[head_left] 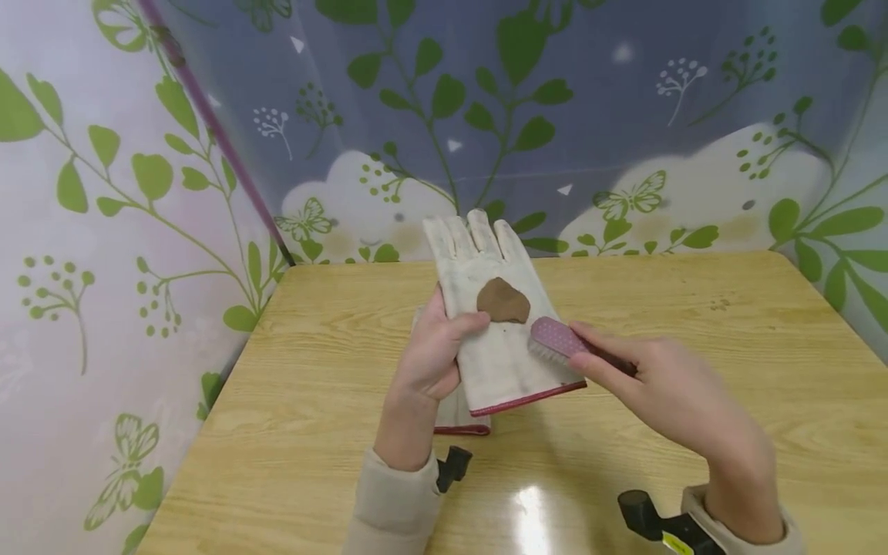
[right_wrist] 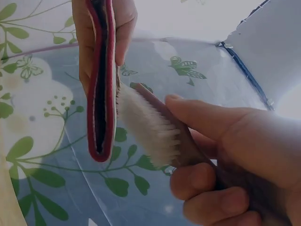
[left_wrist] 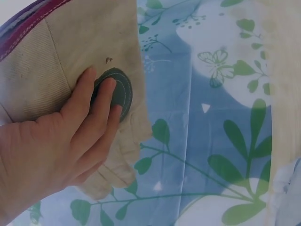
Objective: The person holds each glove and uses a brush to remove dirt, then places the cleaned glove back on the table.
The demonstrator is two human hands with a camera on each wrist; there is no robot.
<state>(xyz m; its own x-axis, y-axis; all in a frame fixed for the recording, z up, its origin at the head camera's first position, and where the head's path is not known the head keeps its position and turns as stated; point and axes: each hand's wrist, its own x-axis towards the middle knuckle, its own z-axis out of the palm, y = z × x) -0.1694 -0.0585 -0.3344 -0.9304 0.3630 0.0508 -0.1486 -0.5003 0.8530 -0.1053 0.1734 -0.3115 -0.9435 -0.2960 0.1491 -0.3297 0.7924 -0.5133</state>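
Off-white cloth glove with dark red cuff trim [head_left: 502, 351], held up over the pale wood-grain table [head_left: 277, 432], 4 fingers pointing up, cuff toward the wearer. Left hand [head_left: 435, 343] has it firmly by the side edge: thumb on the front, at the brown irregular flat patch [head_left: 502, 301], other fingers behind. Left wrist view gives the back side: fingertips on a dark green rounded stitched patch [left_wrist: 123, 92].

Right hand [head_left: 666, 385] is closed round the handle of a brush with a purple dotted back and white bristles [head_left: 551, 335]; thumb on top, fingers curled under (clear in right wrist view). Brush head sits at the glove front, low and right of the brown patch, bristles facing the cloth; contact or tiny gap, cannot tell.

2nd off-white glove with red trim [head_left: 458, 416] on the table, partly hidden behind the held 1. Leaf-print blue-and-white cloth backdrop [head_left: 479, 166] beyond. 2 beige sleeves [head_left: 395, 497], black wrist device on each.
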